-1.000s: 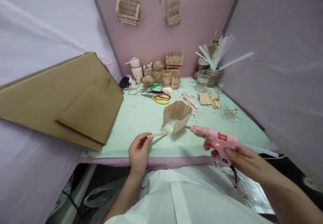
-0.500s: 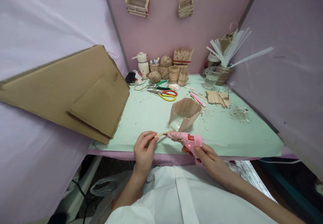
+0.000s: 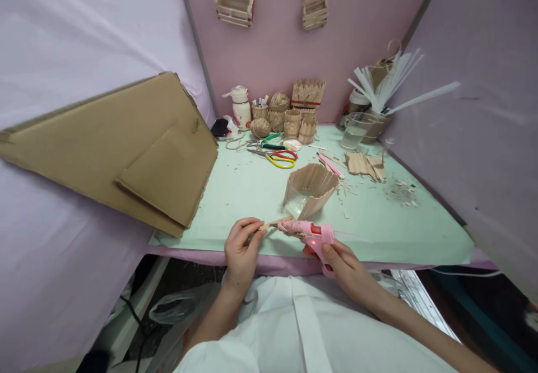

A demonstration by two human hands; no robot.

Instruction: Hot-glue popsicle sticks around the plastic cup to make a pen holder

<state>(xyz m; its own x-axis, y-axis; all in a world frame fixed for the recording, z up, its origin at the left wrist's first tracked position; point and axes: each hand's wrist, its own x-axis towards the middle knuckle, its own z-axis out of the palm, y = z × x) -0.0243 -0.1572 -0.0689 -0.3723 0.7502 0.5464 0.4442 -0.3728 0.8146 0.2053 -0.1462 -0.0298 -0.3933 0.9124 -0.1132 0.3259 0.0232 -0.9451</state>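
Note:
My left hand pinches a flat wooden craft stick near the front edge of the mint-green table. A pink hot glue gun sits in my right hand, its nozzle touching the stick close to my left fingers. Just behind them stands a clear plastic cup clad in upright wooden sticks.
A large cardboard sheet leans over the table's left side. Yellow and red scissors, a pile of sticks and wood scraps lie further back. Stick-covered cups, twine balls and a cup of white strips line the rear wall.
My right hand brought the glue gun from the right over to the stick in my left hand. The head camera shifted, so the whole scene sits further right.

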